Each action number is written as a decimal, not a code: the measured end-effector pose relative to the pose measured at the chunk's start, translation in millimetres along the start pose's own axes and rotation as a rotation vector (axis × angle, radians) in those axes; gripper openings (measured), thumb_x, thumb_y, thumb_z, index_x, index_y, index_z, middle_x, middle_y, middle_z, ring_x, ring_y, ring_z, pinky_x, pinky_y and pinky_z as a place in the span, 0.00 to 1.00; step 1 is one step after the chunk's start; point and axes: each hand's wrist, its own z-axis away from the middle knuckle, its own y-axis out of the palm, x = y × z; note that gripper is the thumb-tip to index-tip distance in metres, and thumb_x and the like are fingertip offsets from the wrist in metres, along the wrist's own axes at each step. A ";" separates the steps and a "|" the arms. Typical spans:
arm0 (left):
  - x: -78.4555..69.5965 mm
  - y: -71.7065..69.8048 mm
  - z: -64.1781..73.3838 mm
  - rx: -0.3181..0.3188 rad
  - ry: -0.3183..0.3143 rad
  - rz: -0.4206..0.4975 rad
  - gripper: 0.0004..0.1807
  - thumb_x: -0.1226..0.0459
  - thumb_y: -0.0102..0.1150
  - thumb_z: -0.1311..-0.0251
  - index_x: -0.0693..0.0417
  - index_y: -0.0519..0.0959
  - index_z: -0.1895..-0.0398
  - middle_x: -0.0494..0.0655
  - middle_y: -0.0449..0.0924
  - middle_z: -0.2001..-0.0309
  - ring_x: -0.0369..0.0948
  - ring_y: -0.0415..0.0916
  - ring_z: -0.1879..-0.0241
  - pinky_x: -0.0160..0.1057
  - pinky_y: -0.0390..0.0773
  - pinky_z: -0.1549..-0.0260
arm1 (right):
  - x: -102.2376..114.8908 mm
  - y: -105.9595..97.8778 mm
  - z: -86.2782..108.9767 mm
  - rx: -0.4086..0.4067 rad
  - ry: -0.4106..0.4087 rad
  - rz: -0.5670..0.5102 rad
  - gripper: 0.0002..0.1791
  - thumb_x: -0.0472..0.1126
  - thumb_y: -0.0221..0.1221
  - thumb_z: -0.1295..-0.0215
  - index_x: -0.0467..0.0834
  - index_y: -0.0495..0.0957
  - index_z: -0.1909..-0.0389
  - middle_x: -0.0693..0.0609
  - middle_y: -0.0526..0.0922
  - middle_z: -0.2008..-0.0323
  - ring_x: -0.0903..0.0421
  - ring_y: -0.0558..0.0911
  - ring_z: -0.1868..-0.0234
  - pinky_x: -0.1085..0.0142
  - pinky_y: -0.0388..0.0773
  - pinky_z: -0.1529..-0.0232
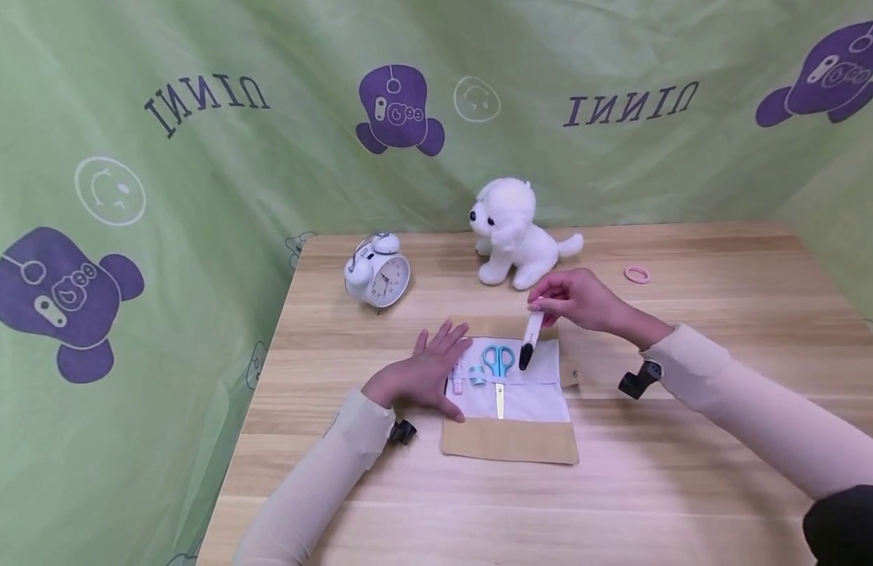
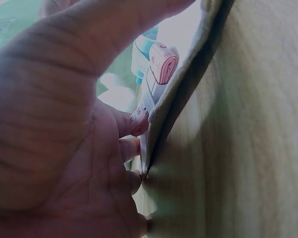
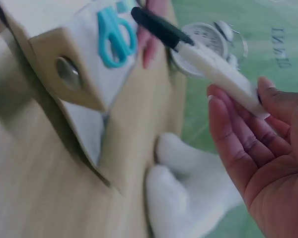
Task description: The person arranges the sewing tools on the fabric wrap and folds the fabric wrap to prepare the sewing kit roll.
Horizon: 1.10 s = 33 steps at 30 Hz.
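Note:
An unfolded tan pouch (image 1: 510,440) with a white lining lies on the table. My left hand (image 1: 425,373) rests along its left edge with fingers spread and straight. Beside those fingers sits a pink rolled tape measure (image 2: 164,63), and to its right a small light-blue roll (image 1: 477,375). Blue-handled scissors (image 1: 499,362) are tucked under a white strap-like band, blades pointing toward me. Above the pouch's right half, my right hand (image 1: 576,299) pinches a white stick-shaped tool (image 3: 221,74) by one end. Its black end (image 1: 526,356) points down at the lining.
A white alarm clock (image 1: 379,271) stands at the back left of the wooden table. Behind the pouch sits a white plush dog (image 1: 517,236). A pink ring (image 1: 637,274) lies farther right. At the pouch's right side, a tan tab carries a metal snap (image 3: 68,73). Green cloth (image 1: 266,157) hangs behind.

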 end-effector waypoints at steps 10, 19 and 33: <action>-0.4 -4.6 -0.7 -0.005 0.009 0.000 0.71 0.38 0.76 0.60 0.53 0.43 0.19 0.51 0.30 0.17 0.53 0.22 0.19 0.66 0.32 0.24 | -14.7 18.7 -18.0 0.052 -0.041 0.214 0.03 0.34 0.66 0.37 0.37 0.83 0.66 0.45 0.89 0.71 0.54 0.86 0.75 0.68 0.83 0.71; -0.4 -4.9 -4.6 -0.006 0.006 -0.001 0.71 0.37 0.76 0.60 0.51 0.43 0.19 0.50 0.29 0.17 0.52 0.21 0.19 0.66 0.32 0.24 | -30.7 24.0 -17.6 0.014 -0.134 0.200 0.04 0.35 0.67 0.38 0.38 0.84 0.66 0.47 0.89 0.71 0.55 0.87 0.73 0.73 0.82 0.70; -0.6 -1.9 1.4 -0.012 0.011 0.012 0.70 0.37 0.76 0.60 0.53 0.45 0.19 0.52 0.31 0.17 0.54 0.22 0.19 0.67 0.33 0.25 | -41.8 41.6 -12.3 0.022 0.003 0.241 0.06 0.36 0.70 0.41 0.40 0.81 0.68 0.50 0.88 0.74 0.64 0.80 0.76 0.73 0.74 0.74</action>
